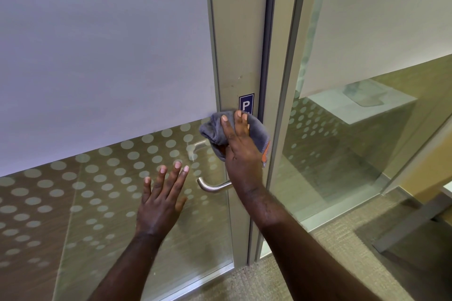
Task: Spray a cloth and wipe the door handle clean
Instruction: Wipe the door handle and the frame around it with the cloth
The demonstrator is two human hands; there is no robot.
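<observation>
On the left we see the frosted glass door panel with pale dots (97, 178), and our left hand (161, 203) lies flat against it, fingers spread, gripping nothing. Just right of it juts the brushed-metal lever door handle (210, 187), bare and untouched. Above the handle, our right hand (241, 149) presses a bunched grey microfibre cloth with an orange edge (212, 129) onto the beige metal door frame (234, 44), just below a small blue sticker (246, 102).

sign (246, 103) | "P" – white on blue (lower part hidden) | door frame (238, 56)
</observation>
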